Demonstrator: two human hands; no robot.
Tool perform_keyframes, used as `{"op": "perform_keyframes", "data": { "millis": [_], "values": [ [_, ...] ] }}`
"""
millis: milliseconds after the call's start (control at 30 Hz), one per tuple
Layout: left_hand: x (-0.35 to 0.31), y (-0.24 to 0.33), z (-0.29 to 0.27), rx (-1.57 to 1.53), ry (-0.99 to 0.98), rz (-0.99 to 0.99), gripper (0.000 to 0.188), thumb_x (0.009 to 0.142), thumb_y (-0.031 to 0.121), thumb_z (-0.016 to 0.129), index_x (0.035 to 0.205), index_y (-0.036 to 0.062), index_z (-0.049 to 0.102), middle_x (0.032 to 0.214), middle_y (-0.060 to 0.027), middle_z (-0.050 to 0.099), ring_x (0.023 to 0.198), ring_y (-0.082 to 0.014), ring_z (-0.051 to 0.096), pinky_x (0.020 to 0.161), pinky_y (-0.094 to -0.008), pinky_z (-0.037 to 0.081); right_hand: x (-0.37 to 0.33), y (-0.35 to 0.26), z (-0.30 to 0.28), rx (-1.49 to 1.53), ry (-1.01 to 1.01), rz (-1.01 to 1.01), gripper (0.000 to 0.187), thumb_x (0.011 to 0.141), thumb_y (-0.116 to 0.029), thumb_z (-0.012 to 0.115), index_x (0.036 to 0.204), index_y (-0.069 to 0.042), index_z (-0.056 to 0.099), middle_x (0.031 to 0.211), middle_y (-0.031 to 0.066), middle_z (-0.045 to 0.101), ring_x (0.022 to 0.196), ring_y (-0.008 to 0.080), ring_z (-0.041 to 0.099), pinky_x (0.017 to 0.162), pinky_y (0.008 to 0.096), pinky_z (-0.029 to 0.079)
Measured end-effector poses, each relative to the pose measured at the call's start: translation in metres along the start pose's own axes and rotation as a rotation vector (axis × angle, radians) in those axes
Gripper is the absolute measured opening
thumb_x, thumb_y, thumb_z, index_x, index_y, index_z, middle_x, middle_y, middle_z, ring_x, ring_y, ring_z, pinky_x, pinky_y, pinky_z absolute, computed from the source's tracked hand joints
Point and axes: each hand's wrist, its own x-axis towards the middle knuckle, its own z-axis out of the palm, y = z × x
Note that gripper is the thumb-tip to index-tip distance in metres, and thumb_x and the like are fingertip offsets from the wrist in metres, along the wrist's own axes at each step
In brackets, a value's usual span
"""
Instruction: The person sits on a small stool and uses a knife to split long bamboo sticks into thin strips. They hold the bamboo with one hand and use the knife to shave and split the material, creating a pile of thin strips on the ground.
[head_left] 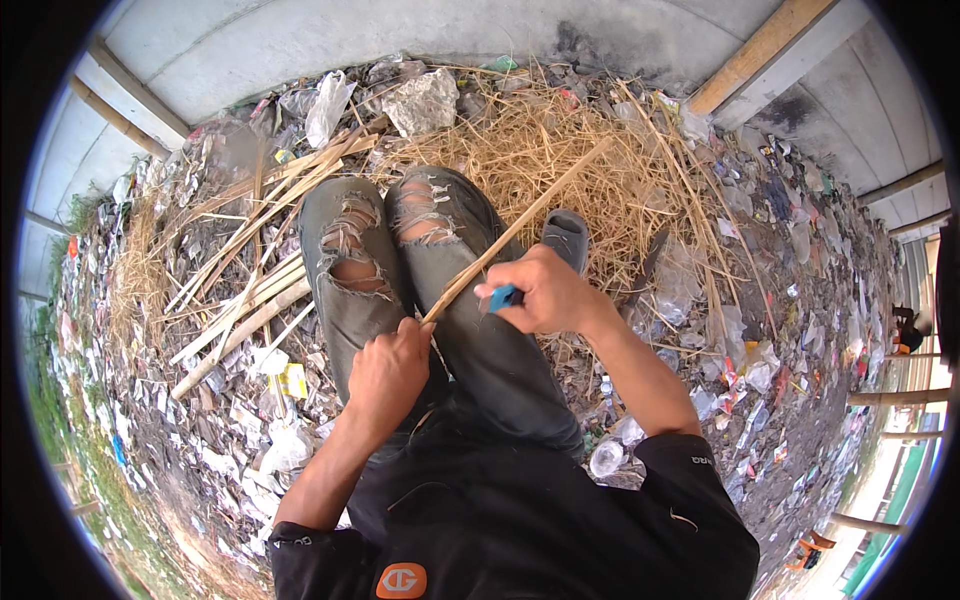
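Near the middle, my left hand (388,372) is closed around the lower end of a long bamboo strip (540,207). The strip slants up and to the right across my knees, its far end over a heap of pale shavings (640,215). My right hand (548,291) is closed on a blue-handled tool (505,297), held right by the strip a little above my left hand. The tool's working end is hidden or too small to make out, so I cannot tell if it touches the strip. My legs (400,280) are bent, in torn dark trousers.
Several cut bamboo strips (262,215) and a thicker bamboo pole (240,338) lie to the left. A pale rock (422,102) sits by the grey wall (420,35). A sandal (566,240) shows beyond my right hand. Plastic litter (285,448) covers the ground, with posts (760,55) along the wall.
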Motion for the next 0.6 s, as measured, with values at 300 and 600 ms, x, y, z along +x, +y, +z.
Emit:
{"op": "perform_keyframes", "data": {
  "millis": [300, 600],
  "values": [
    [0.005, 0.000, -0.006, -0.073, -0.019, 0.024, 0.033, 0.105, 0.032, 0.055, 0.087, 0.0049, 0.058, 0.064, -0.0254, 0.064, 0.063, -0.0475, 0.066, 0.058, -0.0571, 0.054, -0.010, -0.029, -0.032, 0.036, 0.212, 0.435, 0.041, 0.093, -0.042, 0.077, 0.087, -0.003, 0.066, 0.069, 0.0136, 0.063, 0.060, 0.0252, 0.060, 0.061, 0.0379, 0.048],
    [0.006, 0.000, -0.003, -0.038, -0.007, 0.030, 0.034, 0.105, 0.033, 0.055, 0.086, 0.0049, 0.057, 0.062, -0.0244, 0.064, 0.060, -0.0467, 0.066, 0.056, -0.0561, 0.054, -0.023, 0.066, -0.033, -0.255, 0.580, 0.709, 0.058, 0.109, -0.046, 0.047, 0.084, 0.004, 0.064, 0.063, 0.0203, 0.057, 0.058, 0.0355, 0.054, 0.060, 0.0459, 0.043]
  ]
}}
